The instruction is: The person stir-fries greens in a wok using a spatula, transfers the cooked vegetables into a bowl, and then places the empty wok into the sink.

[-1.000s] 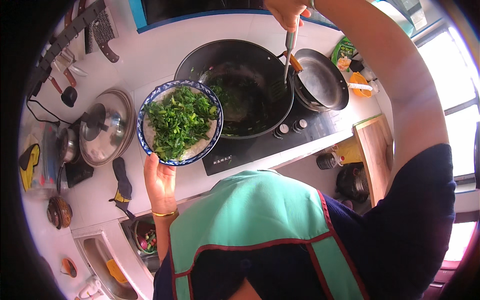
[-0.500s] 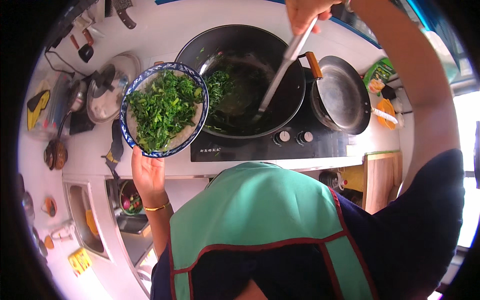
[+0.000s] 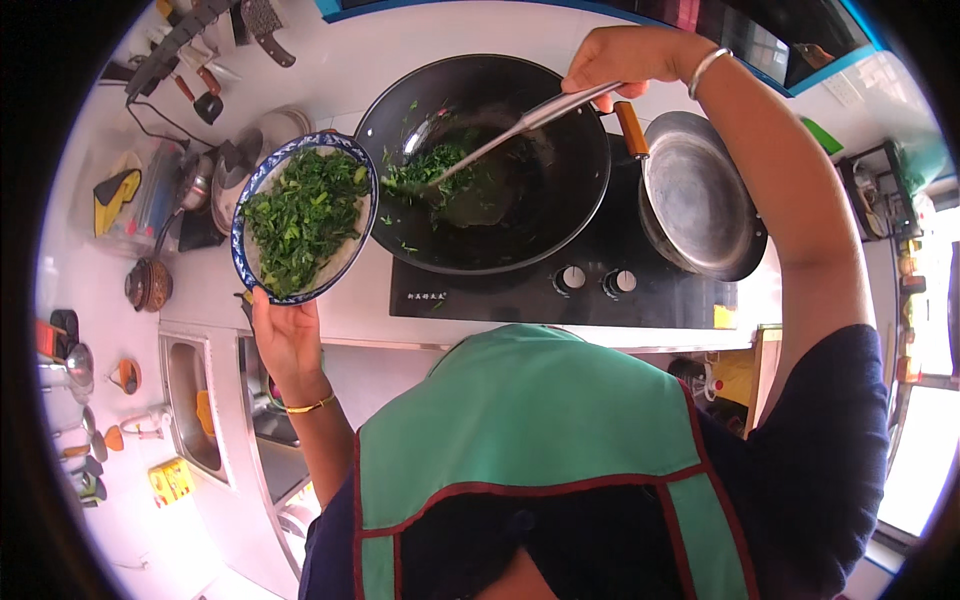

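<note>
My left hand (image 3: 287,345) is closed on the near rim of a blue-and-white plate (image 3: 240,262), which it holds tilted beside the wok's left edge. Chopped leafy greens (image 3: 305,215) are heaped on the plate. My right hand (image 3: 625,62) grips the long metal handle of a spatula (image 3: 525,122) above the wok's far right side. The spatula slants down to the left, its tip among wet greens in the black wok (image 3: 560,190); the blade itself is mostly hidden by them. A little liquid glistens at the wok's bottom.
The wok stands on a black cooktop (image 3: 480,300) with two knobs. To its right lies a metal pan (image 3: 700,200), close to the wok's wooden-grip handle (image 3: 630,130). Left of the plate are a lid (image 3: 235,180) and a ladle (image 3: 190,190); a sink (image 3: 195,400) is at lower left.
The spatula tip has swept left across the wok into the greens, its handle now lying flatter. My right hand turned and lowered; the plate tilted more and shifted slightly left.
</note>
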`<control>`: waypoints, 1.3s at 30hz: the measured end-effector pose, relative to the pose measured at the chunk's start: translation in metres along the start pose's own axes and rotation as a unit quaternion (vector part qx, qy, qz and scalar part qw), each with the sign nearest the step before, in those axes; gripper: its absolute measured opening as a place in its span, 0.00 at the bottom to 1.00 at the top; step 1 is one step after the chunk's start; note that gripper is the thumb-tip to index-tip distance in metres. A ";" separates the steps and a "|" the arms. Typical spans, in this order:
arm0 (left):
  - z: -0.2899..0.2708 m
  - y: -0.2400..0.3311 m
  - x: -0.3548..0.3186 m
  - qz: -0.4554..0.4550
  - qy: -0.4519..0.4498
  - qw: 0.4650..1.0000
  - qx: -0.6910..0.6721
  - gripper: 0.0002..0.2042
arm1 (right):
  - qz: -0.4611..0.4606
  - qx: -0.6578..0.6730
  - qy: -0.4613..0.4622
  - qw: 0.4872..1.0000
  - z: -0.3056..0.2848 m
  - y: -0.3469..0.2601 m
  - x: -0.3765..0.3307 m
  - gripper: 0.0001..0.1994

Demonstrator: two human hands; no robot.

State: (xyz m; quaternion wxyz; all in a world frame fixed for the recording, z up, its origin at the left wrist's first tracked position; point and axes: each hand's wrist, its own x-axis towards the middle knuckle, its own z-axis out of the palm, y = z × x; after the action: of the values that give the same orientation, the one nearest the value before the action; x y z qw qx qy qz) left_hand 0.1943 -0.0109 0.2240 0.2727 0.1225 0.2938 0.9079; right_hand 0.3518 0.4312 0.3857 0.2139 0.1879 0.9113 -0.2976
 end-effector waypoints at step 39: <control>0.016 -0.055 0.034 -0.184 -0.037 0.982 0.002 0.10 | -0.023 -0.110 0.486 0.867 0.134 -0.057 -0.191 0.13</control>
State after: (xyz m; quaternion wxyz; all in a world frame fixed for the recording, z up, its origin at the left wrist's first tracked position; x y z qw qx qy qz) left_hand 0.1959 0.0536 0.2061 0.4453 0.1007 0.3028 0.8366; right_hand 0.5225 0.2636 0.4101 -0.2435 0.2629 0.9308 -0.0717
